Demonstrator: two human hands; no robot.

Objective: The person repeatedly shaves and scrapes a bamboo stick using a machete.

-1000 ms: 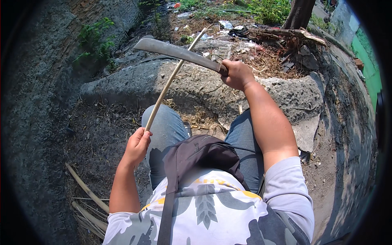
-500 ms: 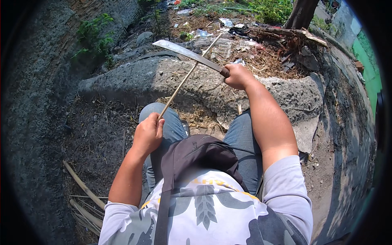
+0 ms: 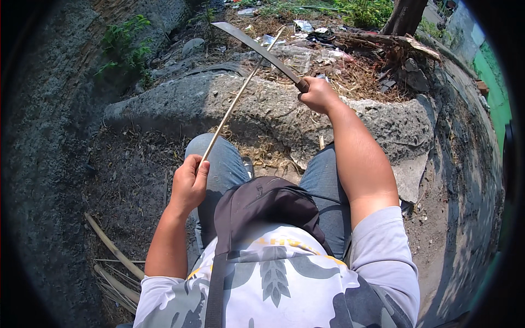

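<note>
Above the person's left knee (image 3: 216, 153), a thin pale stick (image 3: 236, 100) rises out of the left hand (image 3: 188, 183) and slants forward and to the right. The left hand is clamped on the stick at its near end, thumb along the upper side; the far length extends well beyond the fingers, unsupported by the other hand. A machete (image 3: 262, 50) crosses the stick toward its far end; whether blade and stick touch cannot be determined. The right hand (image 3: 319, 94) is closed round the machete's handle, to the right of the stick and apart from it. Beyond the knees lies a rough concrete block (image 3: 273, 112). A dark bag (image 3: 268, 205) rests at the waist. Further pale sticks (image 3: 112, 246) lie on the ground, left of the left forearm.
</note>
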